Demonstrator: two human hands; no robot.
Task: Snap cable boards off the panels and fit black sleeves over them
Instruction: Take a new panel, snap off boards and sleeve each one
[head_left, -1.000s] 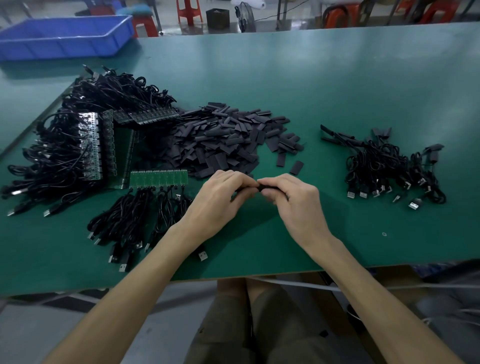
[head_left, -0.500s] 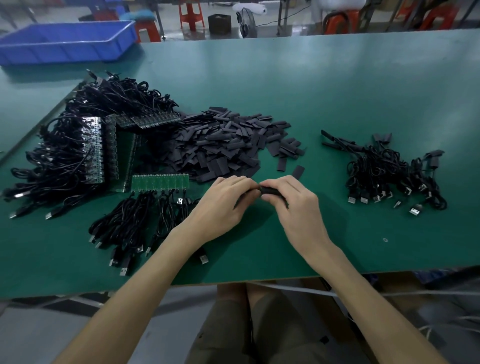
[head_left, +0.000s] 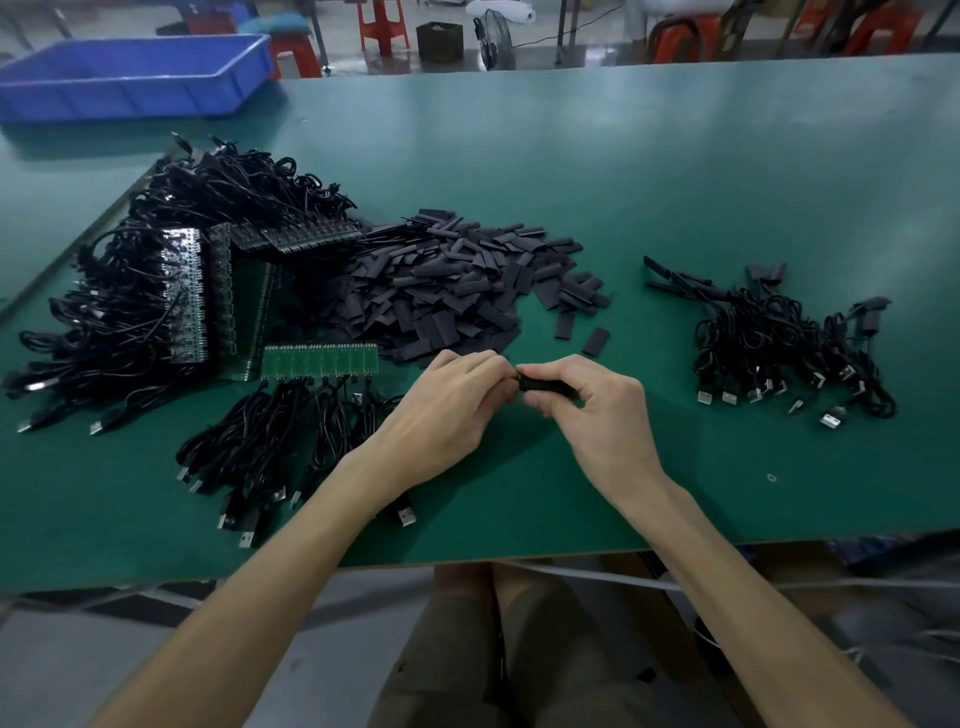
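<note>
A black sleeve (head_left: 546, 385) is gripped in the curled fingers of the right hand (head_left: 597, 415), and its other end is pinched by the left hand (head_left: 447, 410). The sleeve pile (head_left: 457, 291) is noted just beyond both hands, above the surface (head_left: 675, 182).

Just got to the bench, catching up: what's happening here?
A person is working a sleeve between both hands over the table. The right hand grips it and the left hand pinches its end; any board inside is hidden. A heap of loose sleeves lies behind, a green panel to the left, and a bundle of sleeved cables to the right.
</note>
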